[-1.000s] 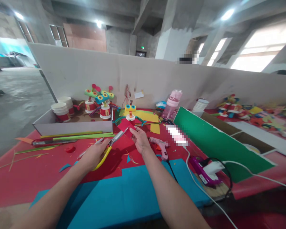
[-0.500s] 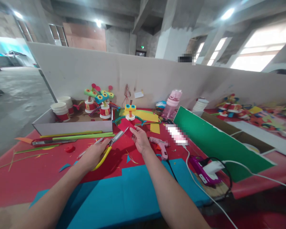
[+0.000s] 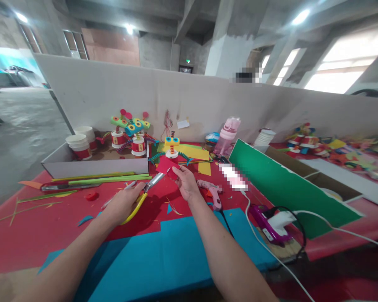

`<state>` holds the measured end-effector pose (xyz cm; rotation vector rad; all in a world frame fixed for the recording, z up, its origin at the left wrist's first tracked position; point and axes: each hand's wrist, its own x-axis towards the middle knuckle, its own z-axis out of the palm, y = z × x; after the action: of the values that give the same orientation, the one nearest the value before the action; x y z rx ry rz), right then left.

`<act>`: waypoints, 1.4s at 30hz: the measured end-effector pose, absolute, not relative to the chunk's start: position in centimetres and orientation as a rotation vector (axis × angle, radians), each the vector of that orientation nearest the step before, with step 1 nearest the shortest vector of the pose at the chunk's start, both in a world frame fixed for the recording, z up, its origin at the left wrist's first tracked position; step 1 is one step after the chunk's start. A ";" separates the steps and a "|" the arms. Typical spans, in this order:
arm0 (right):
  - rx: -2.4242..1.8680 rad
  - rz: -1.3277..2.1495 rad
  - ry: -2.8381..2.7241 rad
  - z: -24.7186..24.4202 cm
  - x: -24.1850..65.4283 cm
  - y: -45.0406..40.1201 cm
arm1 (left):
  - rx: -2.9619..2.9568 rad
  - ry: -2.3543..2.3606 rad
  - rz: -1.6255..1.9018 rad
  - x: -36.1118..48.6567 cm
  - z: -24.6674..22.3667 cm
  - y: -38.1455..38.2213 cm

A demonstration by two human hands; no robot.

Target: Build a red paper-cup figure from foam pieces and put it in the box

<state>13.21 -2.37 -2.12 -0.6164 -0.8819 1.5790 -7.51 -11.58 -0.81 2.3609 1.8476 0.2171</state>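
Note:
My left hand [image 3: 125, 204] is closed around the yellow handles of a pair of scissors [image 3: 156, 180], whose metal blades point up and right. A small piece of red paper [image 3: 165, 165] is pinched in my right hand [image 3: 185, 183], and the scissor tips reach into it. Just behind the paper stands a paper-cup figure [image 3: 172, 142] with a yellow head, round blue eyes and green spiral arms; the paper hides part of its cup. A pink glue gun [image 3: 214, 196] lies to the right of my right hand.
A white open box [image 3: 96, 168] at the left holds paper cups and several finished figures. Blue sheets [image 3: 182, 247] lie along the front edge. At the right are a green box [image 3: 280, 184], a purple power strip [image 3: 271, 224] with cables, and a pink bottle [image 3: 228, 136].
The scissor blades have drawn slightly closer together on the red paper. Both hands stay in nearly the same place, and the figures have not moved.

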 end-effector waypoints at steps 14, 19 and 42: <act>-0.639 1.571 -0.926 -2.3 13.3 -2.1 | 2.353 1.808 0.235 -7.4 -0.7 -11.7; -0.658 1.577 -0.971 -2.1 13.5 -2.3 | 2.360 1.823 0.217 -7.3 -0.7 -11.6; -0.691 1.579 -0.963 -1.9 13.7 -2.6 | 2.358 1.844 0.178 -7.2 -0.3 -11.7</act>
<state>13.65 -2.58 -1.85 -0.6911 -0.9628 1.5786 -7.21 -11.73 -0.34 2.3577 1.8436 0.1776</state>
